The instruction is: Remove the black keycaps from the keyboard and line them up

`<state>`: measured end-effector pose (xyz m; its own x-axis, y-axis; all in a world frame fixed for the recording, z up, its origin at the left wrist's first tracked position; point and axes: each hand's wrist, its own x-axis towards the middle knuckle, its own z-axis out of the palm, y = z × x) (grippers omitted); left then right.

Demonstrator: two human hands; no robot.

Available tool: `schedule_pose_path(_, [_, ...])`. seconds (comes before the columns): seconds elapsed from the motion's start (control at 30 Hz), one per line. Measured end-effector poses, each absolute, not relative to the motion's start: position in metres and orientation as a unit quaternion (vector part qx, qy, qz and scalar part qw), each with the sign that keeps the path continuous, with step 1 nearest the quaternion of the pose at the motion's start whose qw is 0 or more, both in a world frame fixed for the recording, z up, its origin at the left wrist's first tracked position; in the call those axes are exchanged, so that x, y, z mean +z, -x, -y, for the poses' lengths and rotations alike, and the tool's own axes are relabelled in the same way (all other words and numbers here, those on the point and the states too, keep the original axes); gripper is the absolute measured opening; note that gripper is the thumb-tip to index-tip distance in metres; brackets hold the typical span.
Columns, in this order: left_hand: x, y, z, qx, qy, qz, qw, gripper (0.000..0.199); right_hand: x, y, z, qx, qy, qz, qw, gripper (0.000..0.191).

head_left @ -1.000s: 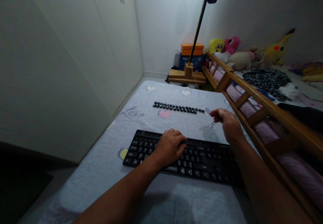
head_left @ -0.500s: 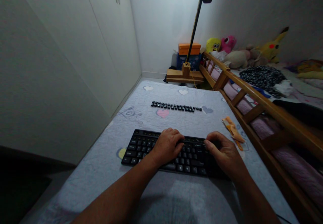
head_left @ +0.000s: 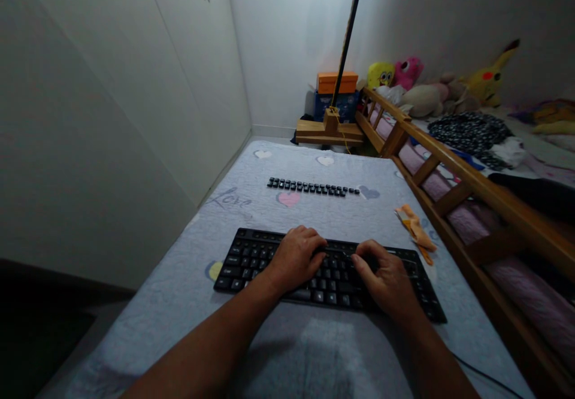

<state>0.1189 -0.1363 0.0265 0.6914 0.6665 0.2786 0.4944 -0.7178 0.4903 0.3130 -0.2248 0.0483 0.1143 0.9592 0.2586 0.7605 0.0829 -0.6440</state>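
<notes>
A black keyboard (head_left: 245,260) lies on the heart-patterned bedding, its right part showing dark patches where keys look absent. Fingers bent, my left hand (head_left: 296,258) presses on its upper middle and holds it. My right hand (head_left: 381,273) is closed in a pinch over the right-hand keys. Thin wires stick out on both sides of this hand, like those of a wire keycap puller (head_left: 409,262); its grip is hidden by the fingers. Beyond the keyboard, several loose black keycaps (head_left: 309,187) lie in two rows.
An orange cloth item with an orange-handled tool (head_left: 415,228) lies at the right. Along that side runs a wooden bed rail (head_left: 453,153). A black cable (head_left: 485,376) trails at the front right. White cupboard doors (head_left: 135,99) stand on the left, a lamp-like stand (head_left: 345,45) at the back.
My right hand has shifted left over the keyboard, still pinched, uncovering the keyboard's right end. My left hand stays at the same spot.
</notes>
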Motion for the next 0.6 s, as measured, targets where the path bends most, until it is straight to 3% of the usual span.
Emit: schedule_pose_path(0.6, [0.0281,-0.1194,0.1372,0.219,-0.9,-0.324,0.192,0.016,0.0433,-0.3088,0.2272,0.108,0.641,0.684,0.331,0.016])
